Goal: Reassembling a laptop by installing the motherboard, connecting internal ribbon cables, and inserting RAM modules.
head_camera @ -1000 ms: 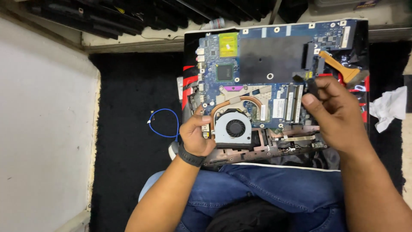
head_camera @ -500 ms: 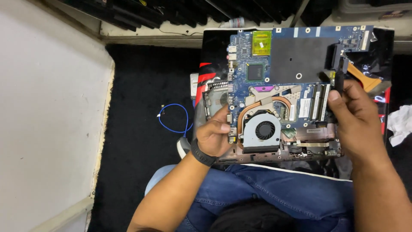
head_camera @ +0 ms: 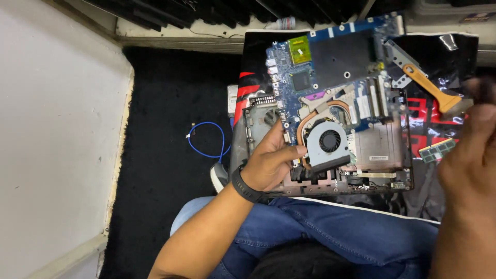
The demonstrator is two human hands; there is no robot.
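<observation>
hands at an opened laptop: the left hand (head_camera: 271, 163) rests on the laptop base (head_camera: 330, 150), fingers spread and thumb touching the grey cooling fan (head_camera: 328, 143), clasping nothing. the right hand (head_camera: 473, 150), blurred at the frame's right edge, shows no readable grip. a green memory module (head_camera: 436, 150) lies just beside it on the black-and-red mat (head_camera: 439, 111); a blue cable (head_camera: 206, 142) sits on dark carpet.
</observation>
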